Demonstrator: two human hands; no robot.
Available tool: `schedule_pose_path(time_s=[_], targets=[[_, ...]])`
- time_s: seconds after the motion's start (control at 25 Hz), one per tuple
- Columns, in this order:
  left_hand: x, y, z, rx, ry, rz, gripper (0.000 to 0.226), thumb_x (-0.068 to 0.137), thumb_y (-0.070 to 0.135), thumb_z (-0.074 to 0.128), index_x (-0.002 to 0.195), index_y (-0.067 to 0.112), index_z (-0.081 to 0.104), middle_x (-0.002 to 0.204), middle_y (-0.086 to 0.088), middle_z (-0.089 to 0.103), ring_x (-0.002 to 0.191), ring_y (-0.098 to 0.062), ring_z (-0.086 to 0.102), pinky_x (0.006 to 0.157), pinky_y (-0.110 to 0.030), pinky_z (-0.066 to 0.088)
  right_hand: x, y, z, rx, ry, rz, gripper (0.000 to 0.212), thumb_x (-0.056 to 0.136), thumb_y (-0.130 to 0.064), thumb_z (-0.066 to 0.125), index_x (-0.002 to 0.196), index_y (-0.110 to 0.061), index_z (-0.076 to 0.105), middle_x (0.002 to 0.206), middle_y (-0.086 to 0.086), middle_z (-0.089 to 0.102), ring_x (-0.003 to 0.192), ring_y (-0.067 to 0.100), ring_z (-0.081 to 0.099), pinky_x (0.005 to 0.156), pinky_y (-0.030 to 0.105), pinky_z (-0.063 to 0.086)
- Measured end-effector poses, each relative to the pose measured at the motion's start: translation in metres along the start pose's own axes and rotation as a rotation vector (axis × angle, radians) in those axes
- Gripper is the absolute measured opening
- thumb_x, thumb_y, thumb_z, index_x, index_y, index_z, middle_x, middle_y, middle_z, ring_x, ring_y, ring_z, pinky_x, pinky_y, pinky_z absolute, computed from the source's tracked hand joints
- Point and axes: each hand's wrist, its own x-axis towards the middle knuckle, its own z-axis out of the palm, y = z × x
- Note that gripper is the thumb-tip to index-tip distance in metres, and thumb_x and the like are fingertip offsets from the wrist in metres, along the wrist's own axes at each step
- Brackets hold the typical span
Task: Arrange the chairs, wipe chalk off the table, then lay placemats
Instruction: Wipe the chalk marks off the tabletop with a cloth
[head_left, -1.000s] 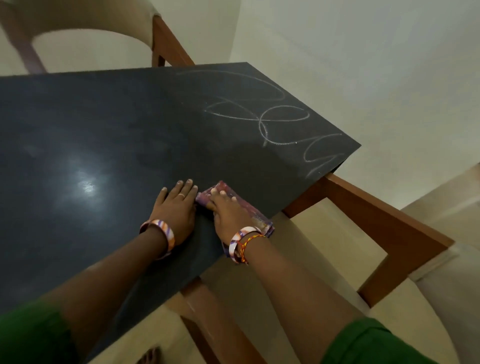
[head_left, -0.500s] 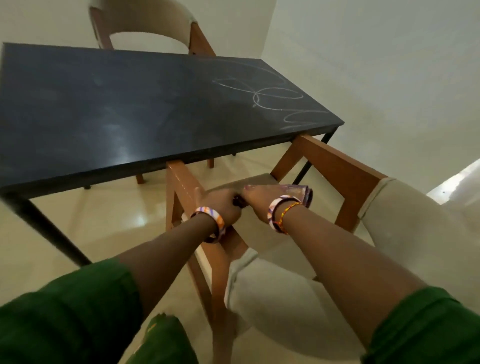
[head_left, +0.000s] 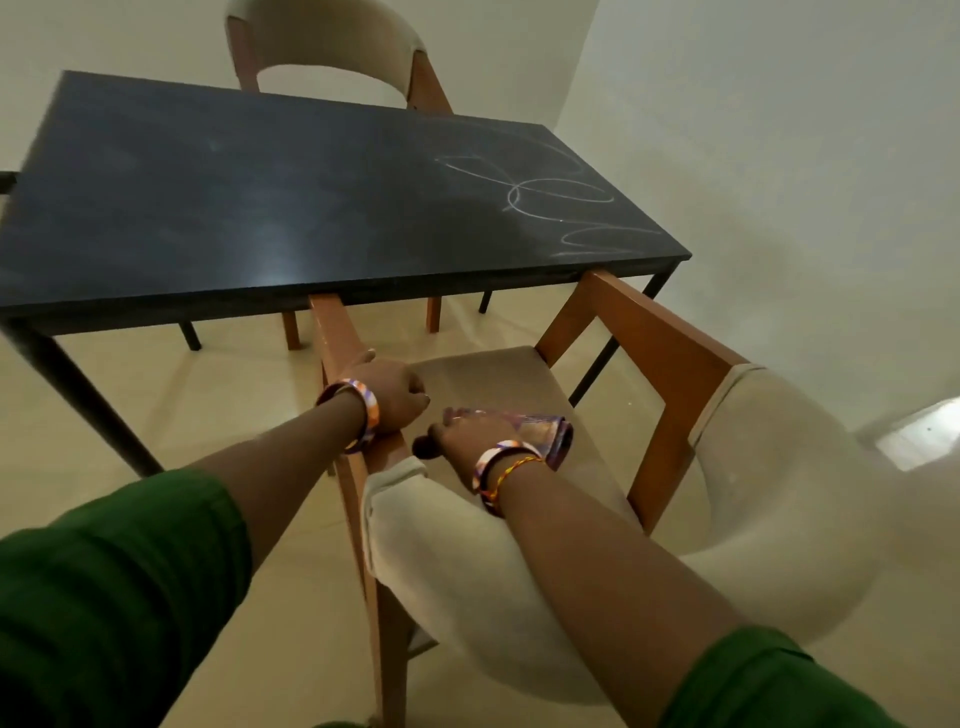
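Near chair (head_left: 498, 384), wood frame, pale cushion: we find it drawn up to the near long edge of the surface (head_left: 270, 208), front ends of both armrests tucked just under that edge, seat mostly out in the open, rounded backrest toward us. Long axis of each armrest runs from us toward the surface.

Left hand (head_left: 389, 395): our fingers curl round the left armrest, about midway along it, gripping the wood.

Right hand (head_left: 467, 431): lies low over the seat cushion, just right of the left hand, the two near but apart. Its fingers hold a folded, patterned cloth (head_left: 540, 428), which juts right across the seat; how tightly the fingers close we cannot tell, as the back of the hand hides them.

Chalk marks (head_left: 540, 202): loops and scrawls near the far right corner of the surface, running down toward the near right corner. From the cloth they lie ahead and to the right, so we judge the right hand the nearer one for wiping. The left and middle of the surface show only a faint smear.

Far chair (head_left: 332, 57): at the far long edge, backrest showing above it.

Room for moving: open floor to the left of the near chair and under the surface; a wall close beyond the right short edge. We judge the chair can slide straight forward between the dark legs
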Motion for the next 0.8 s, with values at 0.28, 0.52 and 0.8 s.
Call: schedule_pose_path(time_s=[0.28,0.52,0.8], targets=[[-0.003,0.004,0.000,-0.094,-0.026,-0.210,0.029,0.095,0.024,0.042,0.116,0.019,0.061,0.106,-0.006,0.062,0.095,-0.020,0.057,0.086,-0.033,0.049,-0.003,0.026,0.011,-0.179,0.138,-0.245,0.055,0.090,-0.001,0.051,0.139,-0.025,0.041,0.135,0.013,0.049,0.126,0.030,0.043,0.097,0.035,0.039],[0.004,0.118,0.012,-0.058,-0.501,-0.292,0.035,0.097,0.024,0.043,0.122,0.003,0.055,0.119,-0.011,0.064,0.104,-0.021,0.061,0.077,-0.024,0.048,-0.063,0.145,0.016,-0.301,0.159,-0.280,0.046,0.096,-0.012,0.048,0.139,-0.025,0.040,0.141,0.015,0.042,0.131,0.032,0.039,0.106,0.039,0.036],[0.023,0.311,0.029,-0.393,-0.310,-0.211,0.038,0.095,0.024,0.047,0.132,0.012,0.046,0.130,-0.006,0.054,0.117,-0.020,0.053,0.093,-0.032,0.042,-0.176,0.319,0.000,-0.237,0.408,-0.193,0.035,0.097,-0.023,0.049,0.132,-0.030,0.047,0.137,0.008,0.046,0.126,0.029,0.045,0.102,0.034,0.039]])
